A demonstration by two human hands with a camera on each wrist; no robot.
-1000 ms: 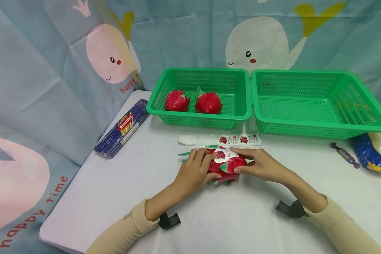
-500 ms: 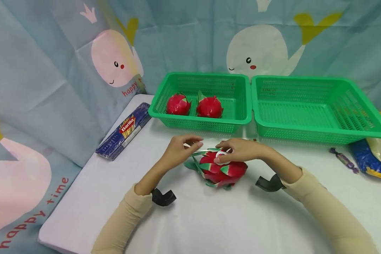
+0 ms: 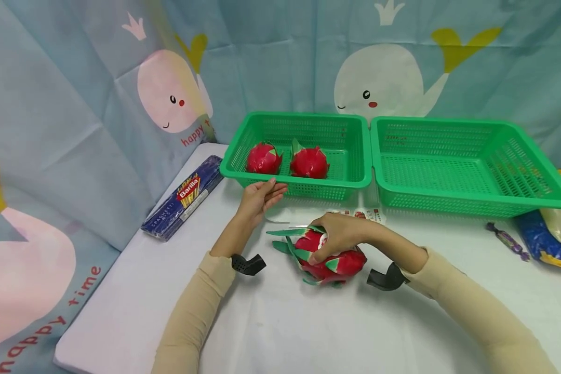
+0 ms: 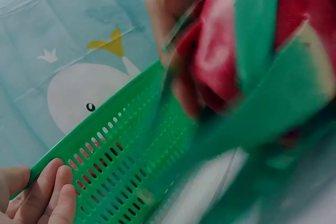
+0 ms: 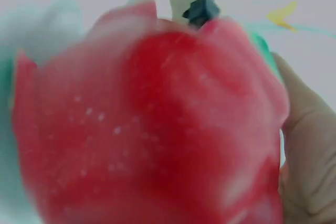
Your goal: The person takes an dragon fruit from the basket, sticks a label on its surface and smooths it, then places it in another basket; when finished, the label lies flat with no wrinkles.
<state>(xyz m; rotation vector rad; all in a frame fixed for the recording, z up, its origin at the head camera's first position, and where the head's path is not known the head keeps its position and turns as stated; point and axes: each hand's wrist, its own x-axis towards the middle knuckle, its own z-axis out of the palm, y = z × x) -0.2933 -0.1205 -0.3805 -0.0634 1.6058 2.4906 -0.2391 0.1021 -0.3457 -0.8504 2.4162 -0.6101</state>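
A red dragon fruit [image 3: 348,264] with long green scales is gripped from above by my right hand [image 3: 343,234] in the head view. The hand mostly covers the round white sticker on it. My left hand [image 3: 257,200] pinches the front rim of the left green basket [image 3: 318,183]; the left wrist view shows the thumb on the rim and fingers [image 4: 58,187] against the outer wall. Inside that basket lie two more dragon fruits, one on the left [image 3: 264,158] and one on the right [image 3: 309,162]. The right wrist view is filled by the held dragon fruit [image 5: 157,129].
A sticker strip [image 3: 282,214] lies behind the held fruit. To the right stands a second green basket [image 3: 472,201]. A spaghetti pack [image 3: 183,198] lies at the left edge, a wrapped candy [image 3: 507,241] and a blue-yellow bag [image 3: 553,244] at the right.
My left hand has let go of the dragon fruit and moved back to the left basket's rim. The right hand has shifted from the fruit's right side to over its top.
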